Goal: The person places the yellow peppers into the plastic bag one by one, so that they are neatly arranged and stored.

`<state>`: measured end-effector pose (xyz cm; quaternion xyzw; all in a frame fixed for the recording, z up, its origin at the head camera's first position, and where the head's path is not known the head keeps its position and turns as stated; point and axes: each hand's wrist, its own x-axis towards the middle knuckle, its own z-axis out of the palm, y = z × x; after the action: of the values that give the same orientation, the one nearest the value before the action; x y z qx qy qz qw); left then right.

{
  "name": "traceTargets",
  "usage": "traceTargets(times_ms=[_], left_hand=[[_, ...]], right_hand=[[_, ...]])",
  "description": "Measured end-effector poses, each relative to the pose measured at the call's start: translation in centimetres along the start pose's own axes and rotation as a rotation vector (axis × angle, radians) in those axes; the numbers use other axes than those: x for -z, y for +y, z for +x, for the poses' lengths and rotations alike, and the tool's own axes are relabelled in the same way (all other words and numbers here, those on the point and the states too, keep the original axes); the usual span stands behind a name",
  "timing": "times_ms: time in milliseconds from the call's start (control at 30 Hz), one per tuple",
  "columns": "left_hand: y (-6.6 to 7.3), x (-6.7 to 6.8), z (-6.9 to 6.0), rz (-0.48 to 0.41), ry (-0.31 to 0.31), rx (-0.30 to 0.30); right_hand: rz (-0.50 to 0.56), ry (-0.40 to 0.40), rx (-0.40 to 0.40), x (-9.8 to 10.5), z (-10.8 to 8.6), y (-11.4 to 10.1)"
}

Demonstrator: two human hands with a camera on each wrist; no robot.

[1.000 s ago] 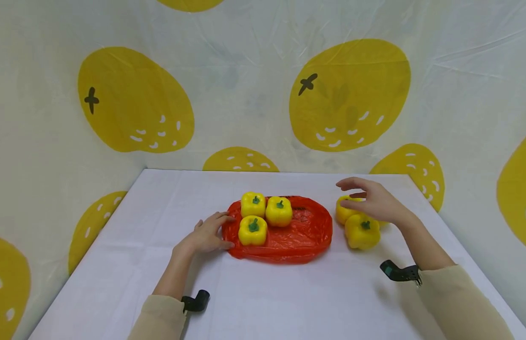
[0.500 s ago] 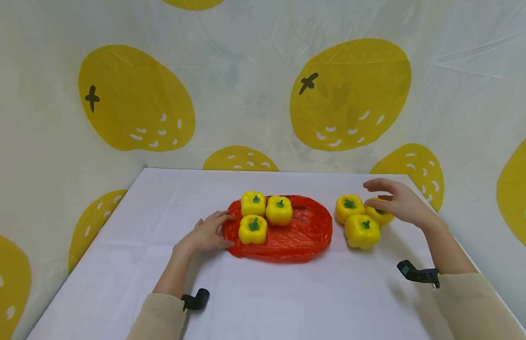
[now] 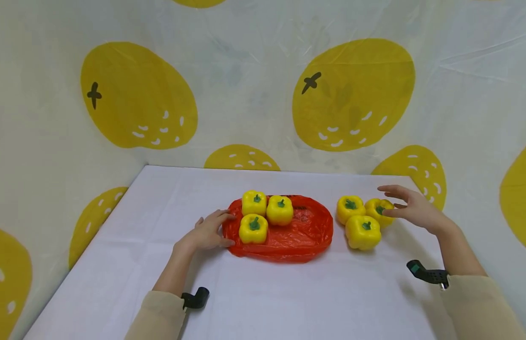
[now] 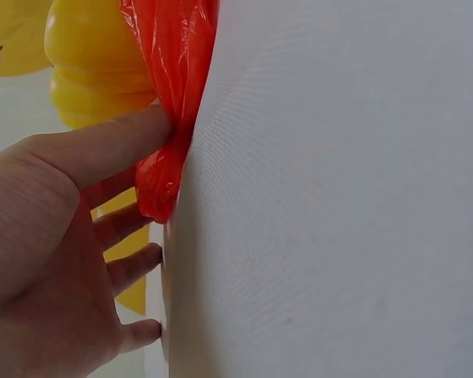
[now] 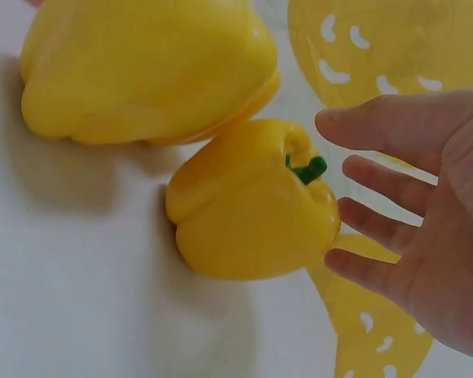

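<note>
Right hand (image 3: 420, 211): fingers spread and slightly bent, wide gap to the thumb, nothing gripped. It's at the right-rear pepper (image 3: 373, 211); thumb overlaps that pepper's edge in the head view. Right wrist view has the fingertips right by the stem end; can't tell if any of them touch.

Left hand (image 3: 207, 233): at the left end of the red plastic bag (image 3: 305, 238), fingers apart and mostly straight. Thumb (image 4: 130, 138) lies against the bag's gathered edge, other fingers reach past the far side of it, lower two clear of the plastic. No pepper in this hand.

Bag lies flat on the bench (image 3: 288, 297), rim bunched up. Three yellow peppers on its left half, stems up: left-rear one (image 3: 251, 208), one beside it (image 3: 280, 216), front one (image 3: 250, 233).

Other three sit on the white cloth just right of the bag, in a tight cluster: the right-rear pepper, a left-rear pepper (image 3: 345, 216) and a front-row pepper (image 3: 360, 238).
</note>
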<state>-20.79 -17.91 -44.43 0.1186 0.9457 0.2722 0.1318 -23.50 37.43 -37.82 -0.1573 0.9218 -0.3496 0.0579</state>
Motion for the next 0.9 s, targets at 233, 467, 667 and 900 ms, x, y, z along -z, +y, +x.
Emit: traceTargets(times_ms=[233,467,667,900], left_hand=[[0.0,0.1,0.2,0.002,-0.002,-0.002],[0.0,0.0,0.1,0.004,-0.001,-0.004],[0.0,-0.1,0.0,-0.002,-0.007,-0.011],[0.0,-0.1,0.1,0.008,0.002,-0.008]], right_hand=[[0.041,-0.077,-0.041,0.0,-0.1,1.4],[0.069,-0.136,-0.041,-0.4,-0.1,1.9],[0.069,-0.141,-0.034,-0.6,0.1,2.4],[0.066,-0.128,-0.028,-0.7,-0.1,2.7]])
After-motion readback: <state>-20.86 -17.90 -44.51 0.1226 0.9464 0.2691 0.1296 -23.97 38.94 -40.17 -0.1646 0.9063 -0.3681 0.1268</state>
